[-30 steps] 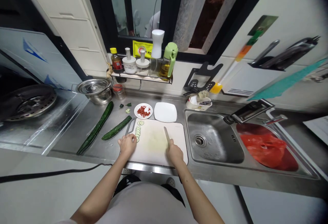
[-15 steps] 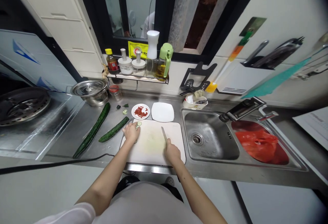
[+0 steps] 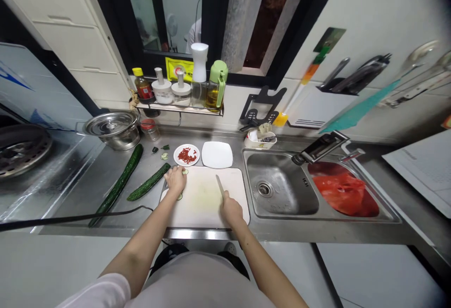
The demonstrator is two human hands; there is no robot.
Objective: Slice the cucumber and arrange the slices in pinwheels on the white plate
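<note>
A white cutting board (image 3: 206, 200) lies on the steel counter in front of me. My left hand (image 3: 175, 179) rests at the board's far left corner, fingers curled over a row of cucumber slices (image 3: 180, 196), most of them hidden under it. My right hand (image 3: 230, 208) is closed round the handle of a knife (image 3: 220, 185), whose blade lies low over the board and points away from me. Left of the board lie a half cucumber (image 3: 148, 182) and a long whole cucumber (image 3: 118, 183).
Behind the board stand a small plate of chopped red chilli (image 3: 186, 154) and an empty white square plate (image 3: 217, 154). A steel pot (image 3: 112, 129) sits at the back left, a sink (image 3: 278, 186) with a red basin (image 3: 343, 194) at the right. A black cable (image 3: 70, 218) runs along the counter's front edge.
My left hand has moved from the board's near left edge up over the cucumber slices at the far left corner. The right hand and knife have stayed in place.
</note>
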